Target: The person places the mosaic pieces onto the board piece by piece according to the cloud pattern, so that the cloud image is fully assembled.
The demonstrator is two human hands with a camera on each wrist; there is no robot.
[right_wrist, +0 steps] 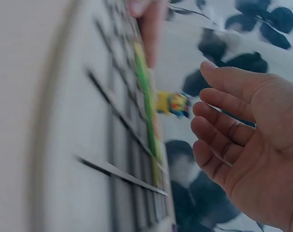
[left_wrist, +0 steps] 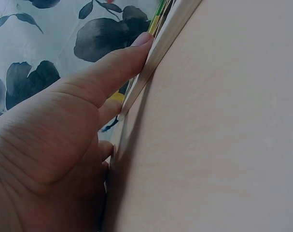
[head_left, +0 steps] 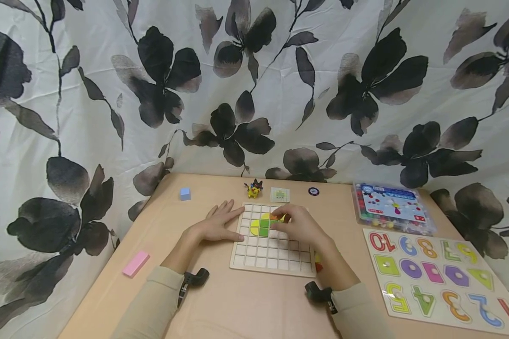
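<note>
Bracing the grid board [head_left: 271, 256] on the bench [head_left: 237, 301], the left hand [head_left: 216, 225] lies flat, fingers straight, thumb pressed to the board's left edge. The board sits mid-bench, with a number puzzle [head_left: 439, 282] well apart on the right. The right hand [head_left: 299, 225] hovers over the coloured pieces [head_left: 265, 225] near the board's top; the wrist view shows its fingers loosely curled and apart, holding nothing. Risks, as I judge them: if the left hand lifts off, a push from the right could skate the board across the bench; a palm dragging low could knock seated pieces out of their cells; a skewed piece would jam on the ribs. The toy [head_left: 254, 189] behind the board is near enough to get tipped.
</note>
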